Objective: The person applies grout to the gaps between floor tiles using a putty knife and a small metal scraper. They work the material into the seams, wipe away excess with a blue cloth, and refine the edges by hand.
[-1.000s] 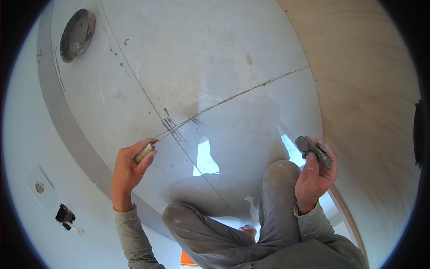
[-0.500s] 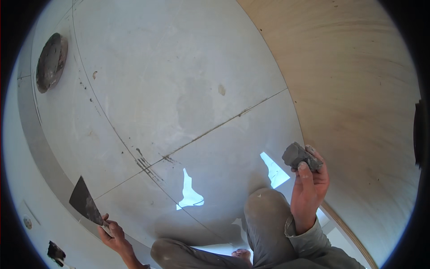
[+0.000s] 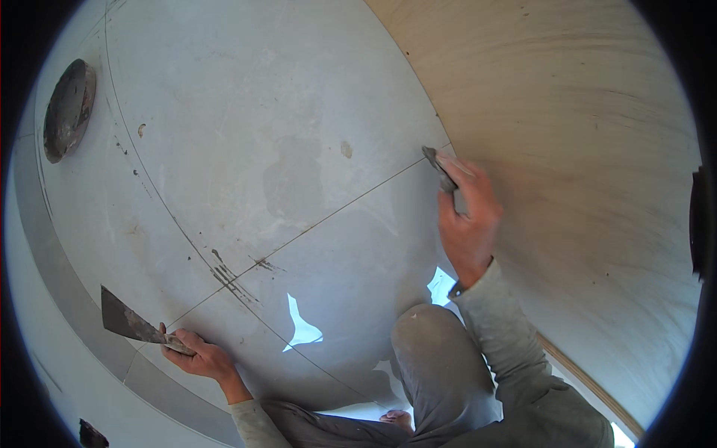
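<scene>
On the pale tile floor (image 3: 246, 97), my right hand (image 3: 472, 220) presses a small, dirty grey sponge (image 3: 439, 170) against the far right end of a thin tile joint (image 3: 351, 204), close to the wooden panel. Fingers and thumb are closed round it. My left hand (image 3: 200, 358) grips the handle of a putty knife (image 3: 128, 315) at the lower left. Its wide, dark blade points up and left, above the floor. Dark smears (image 3: 233, 282) lie where two joints cross, between my hands.
A round, grime-coated bowl (image 3: 69, 112) stands at the far left. Along the right rises a plywood panel (image 3: 567, 149). My bent knee (image 3: 429, 336) is close in front, beside bright light patches (image 3: 302, 326). A grey border strip (image 3: 56, 254) curves along the left.
My right hand has gone from holding the sponge up near my knee to the joint's far end. Dark residue along that joint has gone. My left hand has shifted slightly, its blade now lying flatter.
</scene>
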`<state>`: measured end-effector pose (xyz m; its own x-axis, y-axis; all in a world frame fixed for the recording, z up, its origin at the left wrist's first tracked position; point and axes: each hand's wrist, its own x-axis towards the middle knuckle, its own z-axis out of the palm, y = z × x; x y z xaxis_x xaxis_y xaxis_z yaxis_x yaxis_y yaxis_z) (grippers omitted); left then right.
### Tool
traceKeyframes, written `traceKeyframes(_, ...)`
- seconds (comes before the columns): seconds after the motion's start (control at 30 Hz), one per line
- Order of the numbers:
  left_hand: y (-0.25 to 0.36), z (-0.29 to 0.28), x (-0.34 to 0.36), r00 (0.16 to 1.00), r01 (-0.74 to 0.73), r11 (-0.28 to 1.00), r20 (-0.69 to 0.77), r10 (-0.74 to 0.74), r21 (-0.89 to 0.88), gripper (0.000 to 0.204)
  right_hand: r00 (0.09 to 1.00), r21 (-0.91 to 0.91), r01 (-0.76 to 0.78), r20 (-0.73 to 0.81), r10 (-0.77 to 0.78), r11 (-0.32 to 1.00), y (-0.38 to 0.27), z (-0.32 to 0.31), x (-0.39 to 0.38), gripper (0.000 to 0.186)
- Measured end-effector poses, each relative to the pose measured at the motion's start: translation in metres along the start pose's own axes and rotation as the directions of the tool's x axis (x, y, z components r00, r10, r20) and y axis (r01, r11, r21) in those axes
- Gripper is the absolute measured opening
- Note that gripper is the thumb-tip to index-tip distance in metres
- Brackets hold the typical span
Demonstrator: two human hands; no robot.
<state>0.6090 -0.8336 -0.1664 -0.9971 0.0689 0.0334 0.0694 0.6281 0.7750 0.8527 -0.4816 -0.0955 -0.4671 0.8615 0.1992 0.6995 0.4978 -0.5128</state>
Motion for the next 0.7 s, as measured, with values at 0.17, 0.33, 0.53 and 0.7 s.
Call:
traceKeyframes(0.17,0.000,0.001,0.002,0.986,-0.167,0.974,0.017,0.166,0.155,0.038,0.991,-0.152,0.130,0.041,-0.126,0.980,0.006,0.019,-0.001,0.044)
traceKeyframes(0.33,0.004,0.003,0.008,0.989,-0.150,0.977,0.022,0.148,0.154,0.038,0.945,-0.155,0.276,0.225,-0.238,0.949,-0.030,0.027,-0.033,0.042)
traceKeyframes(0.53,0.001,0.001,0.013,0.996,-0.083,0.994,0.038,0.080,0.073,0.031,0.988,0.082,-0.112,0.119,0.102,0.990,-0.031,0.001,0.000,0.037)
traceKeyframes(0.7,-0.008,0.010,0.011,0.992,-0.130,0.976,0.019,0.128,0.177,0.033,0.991,-0.217,0.117,0.087,-0.100,0.969,-0.003,0.027,0.014,0.037)
